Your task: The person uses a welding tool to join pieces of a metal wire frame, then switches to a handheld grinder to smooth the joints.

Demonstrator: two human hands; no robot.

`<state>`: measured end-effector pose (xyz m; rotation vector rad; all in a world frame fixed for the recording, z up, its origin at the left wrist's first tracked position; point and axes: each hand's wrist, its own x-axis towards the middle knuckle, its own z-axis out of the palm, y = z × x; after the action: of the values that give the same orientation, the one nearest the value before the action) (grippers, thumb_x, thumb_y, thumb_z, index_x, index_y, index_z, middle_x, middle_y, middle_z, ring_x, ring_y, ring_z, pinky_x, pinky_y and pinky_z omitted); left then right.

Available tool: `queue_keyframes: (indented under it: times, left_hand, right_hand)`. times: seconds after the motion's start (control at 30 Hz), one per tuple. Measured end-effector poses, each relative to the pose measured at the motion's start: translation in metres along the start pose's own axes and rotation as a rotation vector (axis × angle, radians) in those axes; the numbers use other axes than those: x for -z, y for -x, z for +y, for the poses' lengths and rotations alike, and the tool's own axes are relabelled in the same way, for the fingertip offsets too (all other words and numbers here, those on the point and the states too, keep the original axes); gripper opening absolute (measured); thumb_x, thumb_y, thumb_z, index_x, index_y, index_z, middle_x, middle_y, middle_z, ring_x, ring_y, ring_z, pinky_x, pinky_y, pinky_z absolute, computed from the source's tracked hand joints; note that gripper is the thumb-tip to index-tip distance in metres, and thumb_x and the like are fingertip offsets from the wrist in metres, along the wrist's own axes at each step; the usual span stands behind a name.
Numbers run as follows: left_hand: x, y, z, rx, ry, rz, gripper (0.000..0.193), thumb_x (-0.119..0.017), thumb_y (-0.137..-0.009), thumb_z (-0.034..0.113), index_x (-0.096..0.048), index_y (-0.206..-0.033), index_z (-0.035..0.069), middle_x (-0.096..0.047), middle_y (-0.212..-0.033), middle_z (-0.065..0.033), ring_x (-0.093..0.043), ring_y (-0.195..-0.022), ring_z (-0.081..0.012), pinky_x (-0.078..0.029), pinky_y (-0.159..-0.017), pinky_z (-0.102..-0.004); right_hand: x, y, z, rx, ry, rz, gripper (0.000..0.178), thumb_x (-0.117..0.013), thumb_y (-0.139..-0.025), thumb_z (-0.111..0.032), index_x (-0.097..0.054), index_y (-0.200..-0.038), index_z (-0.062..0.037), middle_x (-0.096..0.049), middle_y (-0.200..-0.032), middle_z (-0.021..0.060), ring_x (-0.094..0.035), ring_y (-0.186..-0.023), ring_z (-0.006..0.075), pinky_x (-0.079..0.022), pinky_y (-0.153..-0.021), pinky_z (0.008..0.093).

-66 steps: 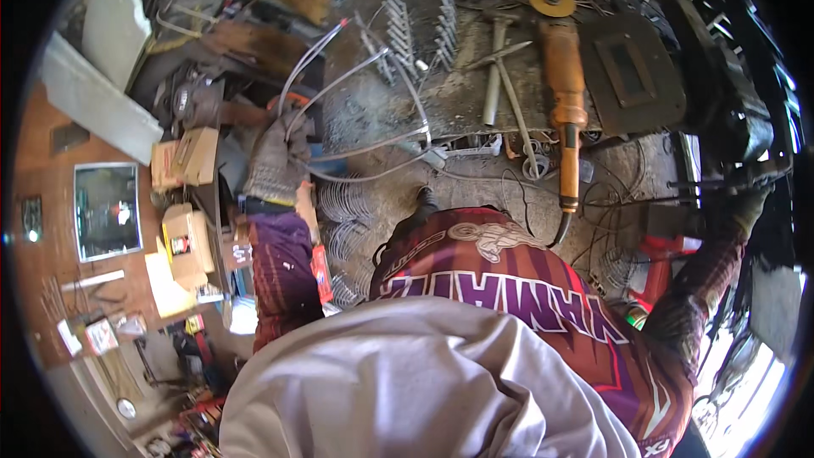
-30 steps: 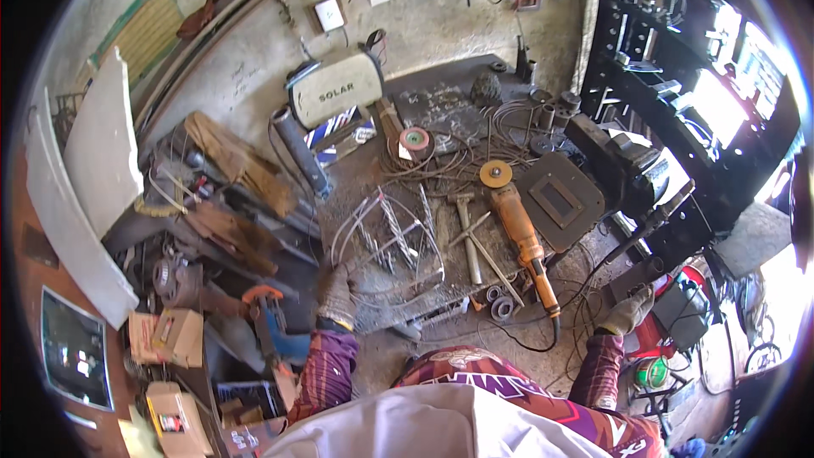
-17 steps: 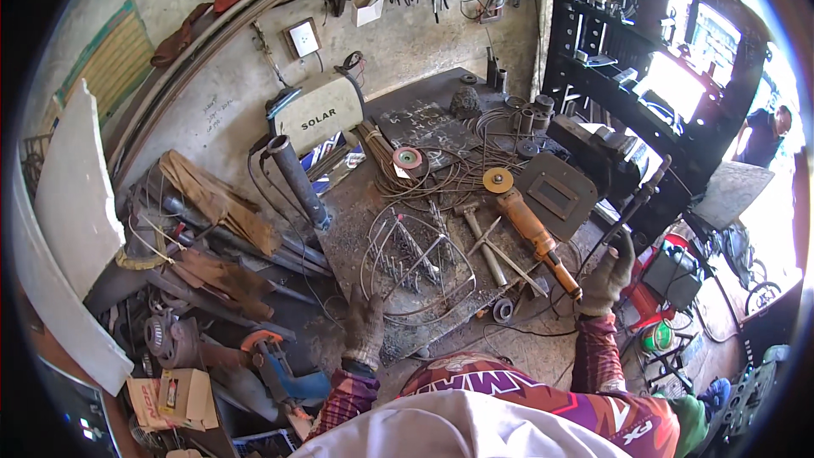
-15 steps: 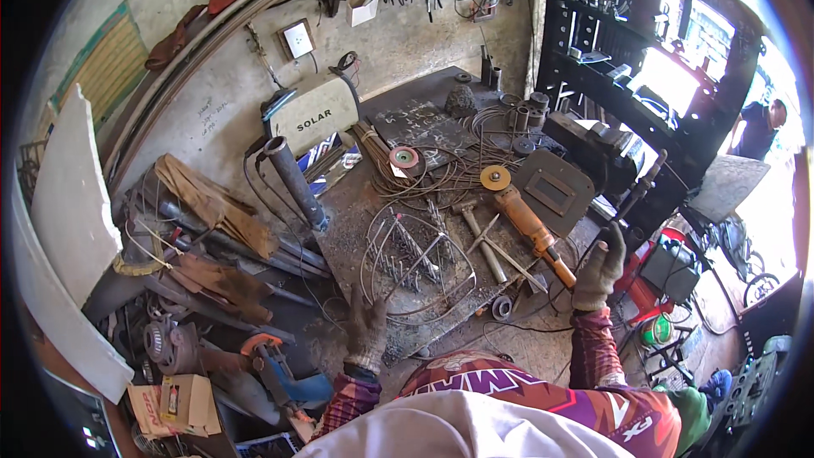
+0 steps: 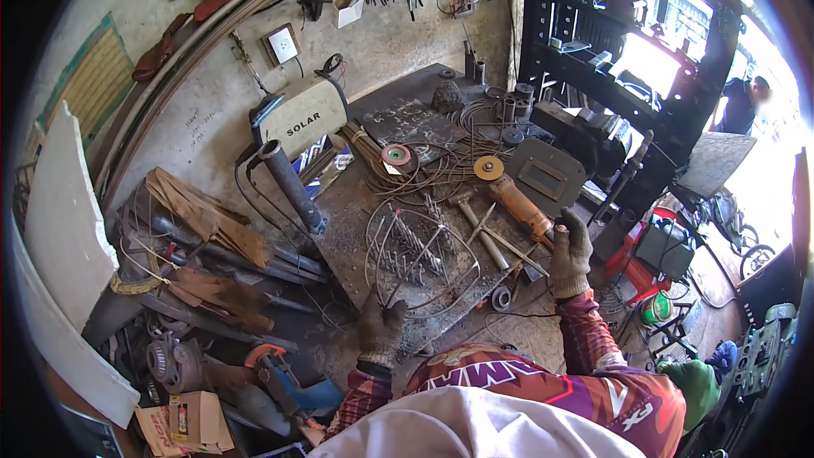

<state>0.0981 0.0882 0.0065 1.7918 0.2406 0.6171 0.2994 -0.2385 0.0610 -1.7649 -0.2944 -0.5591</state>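
My left hand [image 5: 379, 332], in a grey-brown work glove, is low at the near-left edge of a round frame of bent wire rod [image 5: 476, 273] on the metal table. Its fingers point forward at the rim, with the thumb apart; whether they touch the wire cannot be made out. Inside the frame lie several spiral drill bits or twisted rods [image 5: 421, 246]. My gloved right hand [image 5: 571, 256] is raised, fingers loosely apart and holding nothing visible. Close to its left is an orange angle grinder [image 5: 524, 210] with a yellowish disc [image 5: 489, 168]. A hammer [image 5: 483, 233] lies between frame and grinder.
A dark welding shield [image 5: 543, 182] lies beyond the grinder. Coiled wire [image 5: 432, 171] and an upright pipe [image 5: 291, 185] stand farther back. Metal stock and brown cloth [image 5: 208, 212] crowd the left. A metal ring [image 5: 501, 298] sits at the table's near edge. Another person [image 5: 738, 106] is far right.
My left hand has shifted right and slightly nearer along the wire frame. My right hand has moved left, closer to the grinder's handle. The view has turned slightly.
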Motion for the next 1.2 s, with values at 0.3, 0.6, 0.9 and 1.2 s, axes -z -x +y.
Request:
queue_keyframes:
  times: [0.3, 0.6, 0.9, 1.2]
  left_hand:
    - [0.006, 0.003, -0.030, -0.070, -0.422, 0.047, 0.054, -0.074, -0.094, 0.015, -0.053, -0.141, -0.002, -0.069, -0.114, -0.0116, -0.066, -0.098, -0.0177, -0.054, -0.085, -0.0315]
    - [-0.011, 0.002, -0.003, 0.221, -0.347, 0.048, 0.046, -0.073, -0.094, 0.016, -0.059, -0.135, 0.000, -0.064, -0.092, -0.0034, -0.054, -0.079, -0.0129, -0.050, -0.072, -0.0329]
    - [-0.004, 0.015, 0.016, 0.169, -0.590, 0.228, 0.052, -0.075, -0.095, 0.017, -0.057, -0.139, -0.004, -0.066, -0.121, -0.0160, -0.066, -0.110, -0.0239, -0.052, -0.095, -0.0379]
    - [-0.063, -0.005, 0.096, -0.082, -0.630, 0.390, 0.045, -0.071, -0.096, 0.007, -0.057, -0.138, -0.001, -0.066, -0.116, -0.0124, -0.065, -0.096, -0.0198, -0.053, -0.088, -0.0352]
  right_hand:
    - [-0.019, -0.001, -0.028, 0.084, 0.042, -0.076, 0.034, -0.068, -0.098, -0.011, -0.063, -0.129, 0.0028, -0.070, -0.118, 0.0176, -0.069, -0.109, 0.0244, -0.054, -0.097, 0.0370]
    - [0.005, -0.004, 0.012, -0.052, 0.118, -0.117, 0.037, -0.069, -0.096, -0.016, -0.066, -0.131, -0.0045, -0.072, -0.114, 0.0142, -0.071, -0.104, 0.0228, -0.055, -0.092, 0.0349]
    - [-0.018, -0.097, 0.060, -0.273, 0.752, -0.803, 0.084, -0.078, -0.081, -0.053, -0.053, -0.144, -0.0036, -0.066, -0.130, 0.0253, -0.065, -0.122, 0.0397, -0.051, -0.104, 0.0463]
    - [-0.033, -0.137, 0.089, -0.351, 0.391, -1.020, 0.083, -0.084, -0.077, -0.039, -0.054, -0.142, 0.0025, -0.071, -0.112, 0.0203, -0.072, -0.101, 0.0259, -0.057, -0.088, 0.0352]
